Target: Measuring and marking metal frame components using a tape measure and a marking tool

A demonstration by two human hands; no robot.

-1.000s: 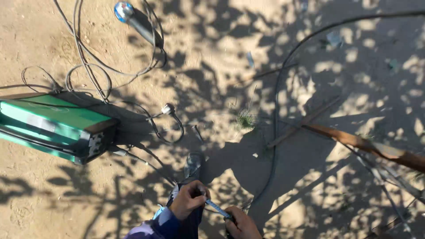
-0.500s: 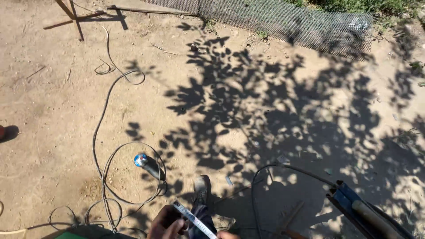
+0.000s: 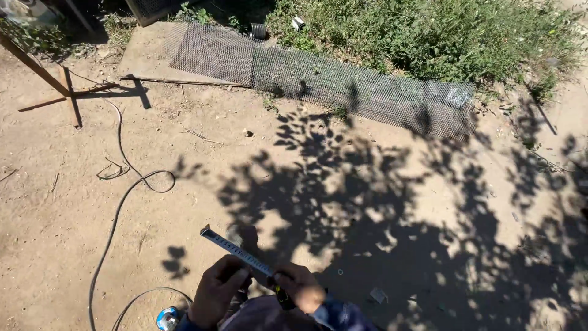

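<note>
At the bottom middle of the head view my left hand and my right hand together hold a tape measure. Its pale blade sticks out up and to the left, ending in a small hook. My left hand pinches the blade from below. My right hand closes on the dark case of the tape measure, with a blue sleeve behind it. Both hands hover over sandy ground in dappled tree shade.
A long strip of metal mesh lies across the far ground beside green weeds. A dark cable snakes down the left. A rusty metal frame stands at the far left. A blue-capped tool lies by my left hand.
The view has lifted from the ground near my feet toward the mesh and weeds. The green box and nearby metal bars have left the view. Both hands keep hold of the tape measure.
</note>
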